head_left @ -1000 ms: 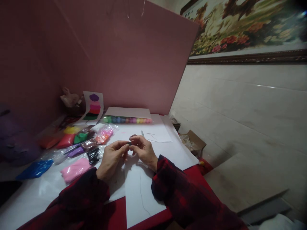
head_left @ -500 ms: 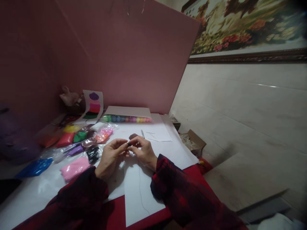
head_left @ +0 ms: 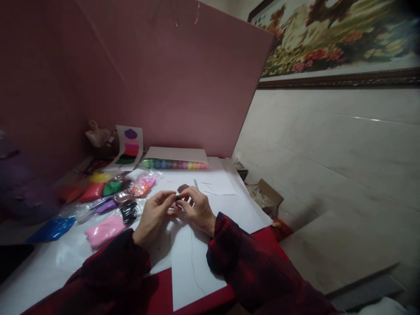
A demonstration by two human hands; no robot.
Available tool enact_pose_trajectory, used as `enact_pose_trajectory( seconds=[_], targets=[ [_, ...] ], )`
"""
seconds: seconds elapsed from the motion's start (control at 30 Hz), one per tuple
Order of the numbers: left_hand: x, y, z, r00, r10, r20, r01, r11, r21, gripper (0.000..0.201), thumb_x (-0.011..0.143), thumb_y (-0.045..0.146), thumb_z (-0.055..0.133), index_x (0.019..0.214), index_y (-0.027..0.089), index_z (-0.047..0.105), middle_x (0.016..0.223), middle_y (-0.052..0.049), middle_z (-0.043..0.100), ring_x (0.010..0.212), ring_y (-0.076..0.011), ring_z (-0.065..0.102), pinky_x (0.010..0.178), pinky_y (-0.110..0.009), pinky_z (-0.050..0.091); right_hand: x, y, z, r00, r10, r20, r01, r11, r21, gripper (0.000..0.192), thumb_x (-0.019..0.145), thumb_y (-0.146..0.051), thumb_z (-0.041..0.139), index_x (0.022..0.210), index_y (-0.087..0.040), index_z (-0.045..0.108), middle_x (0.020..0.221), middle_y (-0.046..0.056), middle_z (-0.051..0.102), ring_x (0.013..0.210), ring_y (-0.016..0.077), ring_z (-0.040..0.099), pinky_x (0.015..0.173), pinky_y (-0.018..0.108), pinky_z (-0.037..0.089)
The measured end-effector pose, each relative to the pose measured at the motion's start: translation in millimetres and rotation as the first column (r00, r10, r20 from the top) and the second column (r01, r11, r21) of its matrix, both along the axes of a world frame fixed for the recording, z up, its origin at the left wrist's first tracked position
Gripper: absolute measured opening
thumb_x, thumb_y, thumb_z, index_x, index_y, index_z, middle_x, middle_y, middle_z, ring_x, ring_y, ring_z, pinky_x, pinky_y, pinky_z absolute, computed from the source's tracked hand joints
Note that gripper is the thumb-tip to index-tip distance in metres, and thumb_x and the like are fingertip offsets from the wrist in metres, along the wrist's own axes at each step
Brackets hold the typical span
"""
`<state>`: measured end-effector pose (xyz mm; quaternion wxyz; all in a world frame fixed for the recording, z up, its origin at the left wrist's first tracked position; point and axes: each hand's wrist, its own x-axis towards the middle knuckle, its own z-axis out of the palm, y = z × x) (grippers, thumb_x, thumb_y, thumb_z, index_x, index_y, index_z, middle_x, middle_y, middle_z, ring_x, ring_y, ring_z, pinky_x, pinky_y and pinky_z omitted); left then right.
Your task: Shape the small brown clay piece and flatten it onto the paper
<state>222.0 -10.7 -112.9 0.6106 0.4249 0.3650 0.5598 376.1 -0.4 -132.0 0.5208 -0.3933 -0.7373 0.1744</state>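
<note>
- Both hands have barely shifted since the earlier frame.
- Left hand (head_left: 153, 218) and right hand (head_left: 197, 209) pinch one small dark piece (head_left: 177, 198) between fingertips, above the counter (head_left: 229, 205).
- Pink packet (head_left: 104, 230) lies at 9 o'clock.

Both forearms, in dark red plaid sleeves, reach forward and angle inward so the hands meet at the middle. The left hand (head_left: 153, 217) is curled, thumb and forefinger pinched together at their tips. The right hand (head_left: 197, 209) faces it, fingers bent, its fingertips touching the left's.
</note>
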Motion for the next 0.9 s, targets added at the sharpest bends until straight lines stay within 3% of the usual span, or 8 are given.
enact_pose_trajectory(
  seconds=[0.1,0.23,0.53,0.73,0.9],
  targets=[
    [-1.2,0.8,-1.1,0.999,-0.037,-0.013,0.037,0.999,0.004,0.041,0.060,0.039,0.094,0.078,0.011,0.071,0.063,-0.004,0.071,0.052,-0.0121,0.064,0.052,-0.022,0.051,0.8,-0.3,-0.3,0.998,-0.005,0.064,0.005,1.000,0.010,0.003,0.087,-0.022,0.065,0.089,-0.022,0.062,0.087,0.002,0.063,0.075,0.0155,0.058,0.070,0.030,0.049],
    [-2.2,1.9,-2.7,0.997,-0.076,0.027,0.077,0.996,-0.035,0.044,0.060,0.039,0.094,0.087,0.011,0.073,0.070,-0.006,0.074,0.055,-0.0126,0.066,0.054,-0.023,0.053,1.4,-0.2,0.1,0.998,-0.008,0.068,0.008,1.000,0.002,0.007,0.088,-0.026,0.067,0.093,-0.021,0.063,0.088,0.003,0.063,0.077,0.0159,0.059,0.070,0.030,0.050],
    [-1.7,4.5,-5.6,0.999,-0.032,-0.026,0.033,0.999,0.035,0.040,0.060,0.037,0.094,0.081,0.012,0.071,0.069,-0.004,0.072,0.059,-0.0128,0.066,0.058,-0.023,0.053,1.5,1.2,-3.8,0.989,-0.075,0.128,0.061,0.992,0.111,0.007,0.085,-0.017,0.065,0.091,-0.020,0.063,0.083,0.001,0.064,0.071,0.0138,0.059,0.065,0.027,0.048],
    [-0.9,4.2,-4.0,0.999,0.001,-0.046,-0.001,1.000,0.011,0.046,0.061,0.043,0.092,0.090,0.012,0.074,0.073,-0.006,0.074,0.063,-0.0159,0.068,0.058,-0.026,0.054,2.2,2.2,-4.0,0.986,-0.100,0.137,0.078,0.985,0.157,0.003,0.089,-0.021,0.065,0.088,-0.020,0.062,0.082,0.001,0.064,0.071,0.0140,0.060,0.063,0.026,0.046],
    [-2.0,2.5,-3.3,0.997,-0.037,-0.074,0.042,0.997,0.058,0.039,0.057,0.038,0.095,0.079,0.012,0.073,0.061,-0.003,0.069,0.054,-0.0120,0.062,0.056,-0.023,0.049,2.4,2.4,-4.5,0.975,-0.124,0.182,0.089,0.978,0.190,0.003,0.087,-0.018,0.064,0.087,-0.020,0.062,0.082,0.002,0.065,0.073,0.0150,0.062,0.067,0.028,0.049]
  ],
)
